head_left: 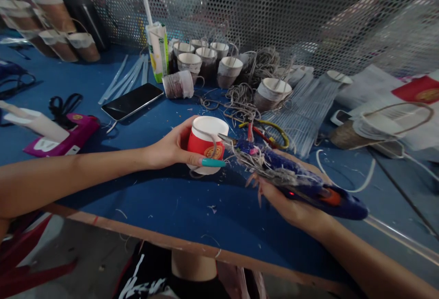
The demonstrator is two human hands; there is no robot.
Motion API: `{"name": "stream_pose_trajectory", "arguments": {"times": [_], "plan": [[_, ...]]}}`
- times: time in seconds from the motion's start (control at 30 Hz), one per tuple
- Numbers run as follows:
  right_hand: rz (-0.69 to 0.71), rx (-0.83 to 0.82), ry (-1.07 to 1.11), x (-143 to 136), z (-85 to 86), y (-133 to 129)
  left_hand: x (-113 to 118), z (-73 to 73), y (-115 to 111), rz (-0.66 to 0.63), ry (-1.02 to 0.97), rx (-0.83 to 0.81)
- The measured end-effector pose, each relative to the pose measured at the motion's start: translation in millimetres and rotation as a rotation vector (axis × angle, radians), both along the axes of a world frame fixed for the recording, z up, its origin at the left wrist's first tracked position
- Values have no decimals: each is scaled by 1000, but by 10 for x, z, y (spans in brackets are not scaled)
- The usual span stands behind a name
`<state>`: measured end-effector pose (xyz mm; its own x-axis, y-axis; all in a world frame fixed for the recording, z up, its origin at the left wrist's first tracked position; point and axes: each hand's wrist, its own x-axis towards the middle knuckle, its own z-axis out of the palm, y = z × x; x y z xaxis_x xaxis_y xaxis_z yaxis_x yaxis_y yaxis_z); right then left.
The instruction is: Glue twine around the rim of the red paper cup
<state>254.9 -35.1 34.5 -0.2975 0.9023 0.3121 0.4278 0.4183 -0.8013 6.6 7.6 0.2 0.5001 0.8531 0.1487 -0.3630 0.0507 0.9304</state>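
Observation:
My left hand (180,146) is closed around the far-left side of a red and white paper cup (202,146) that stands upright near the table's front. A grey cord (210,135) hangs over the cup's rim and side. In my right hand (284,198) is a blue glue gun (291,171), coated with strands of dried glue and fluff. Its nozzle points left, close to the cup's right rim; whether it touches the cord there I cannot tell. A clear glue stick (401,235) sticks out of the gun's rear. A small red light shows on the gun.
Several cord-wrapped cups (206,56) stand at the back beside a drink carton (157,52). A phone (133,101), yellow-handled scissors (279,136), tangled cord (243,98) and many glue sticks (302,111) lie around. A perforated metal screen (274,11) bounds the table's back.

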Motion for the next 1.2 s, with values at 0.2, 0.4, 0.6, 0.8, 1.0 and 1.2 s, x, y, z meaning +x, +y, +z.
{"name": "stream_pose_trajectory", "arguments": {"times": [0.2,0.4,0.6,0.8,1.0,1.2], "plan": [[58,314,-126,4,-20,1,3,-20,0,-18,-14,24],[70,330,-136,28,-28,0,12,-7,-4,10,8,25],[60,311,-131,-2,-10,6,19,0,-2,41,12,45],[55,302,-129,-36,35,1,23,6,4,47,-2,48],[45,304,-192,-51,89,-8,12,-2,0,59,34,46],[28,292,-203,-51,108,-23,14,-15,4,64,17,52]]}}
